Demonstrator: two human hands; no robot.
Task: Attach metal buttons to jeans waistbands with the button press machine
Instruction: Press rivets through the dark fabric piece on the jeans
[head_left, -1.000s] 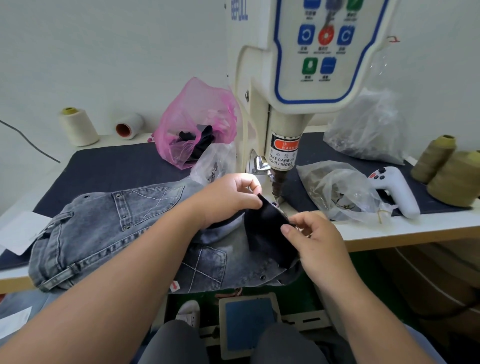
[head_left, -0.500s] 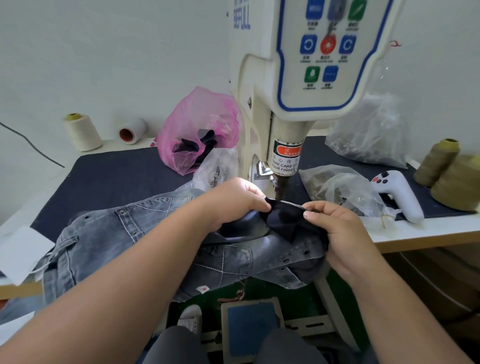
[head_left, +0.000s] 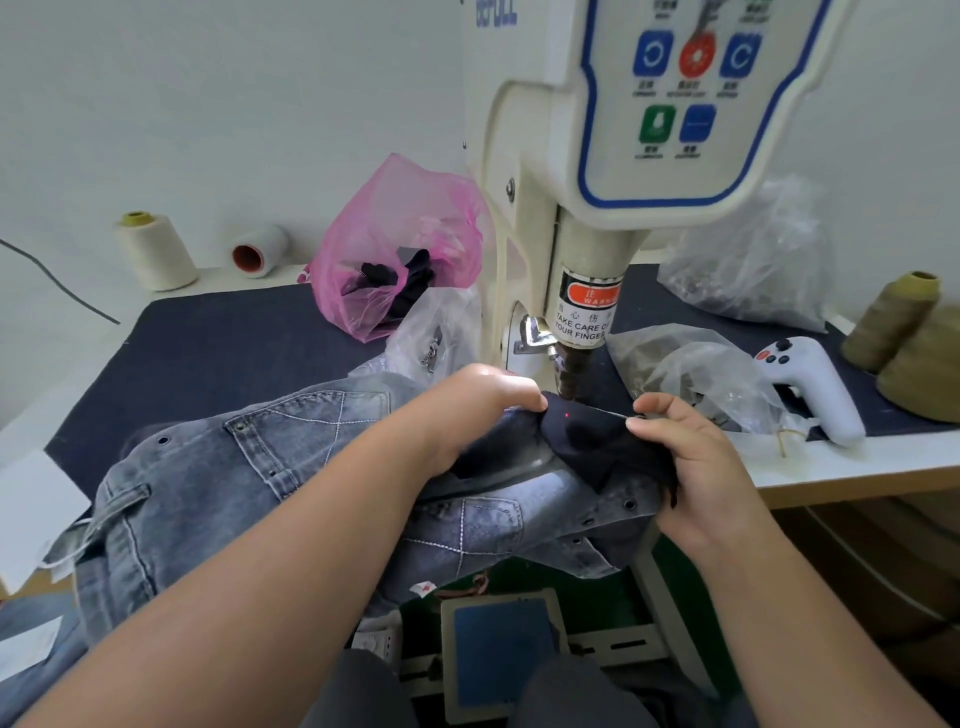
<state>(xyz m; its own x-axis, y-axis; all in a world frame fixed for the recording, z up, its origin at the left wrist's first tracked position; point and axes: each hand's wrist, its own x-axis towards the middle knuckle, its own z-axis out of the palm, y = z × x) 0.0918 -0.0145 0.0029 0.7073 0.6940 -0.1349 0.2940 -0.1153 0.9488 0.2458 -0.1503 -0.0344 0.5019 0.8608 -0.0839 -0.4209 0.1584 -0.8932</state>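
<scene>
Grey denim jeans (head_left: 218, 483), dark lining

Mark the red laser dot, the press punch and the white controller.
laser dot (head_left: 565, 415), head view, on the dot itself, on dark fabric.
punch (head_left: 571, 371), head view, mid-shaft below the warning label.
controller (head_left: 810, 382), head view, middle of its white body.

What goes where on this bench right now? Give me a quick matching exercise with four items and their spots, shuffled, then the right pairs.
Things:
1. pink bag
2. white controller
3. red dot
4. cream spool

Places:
A. on the dark cloth between the two hands
B. upright at the far left by the wall
C. right table edge, beside the clear bag
D. left of the press column

Pairs: 1-D, 2-C, 3-A, 4-B
</scene>
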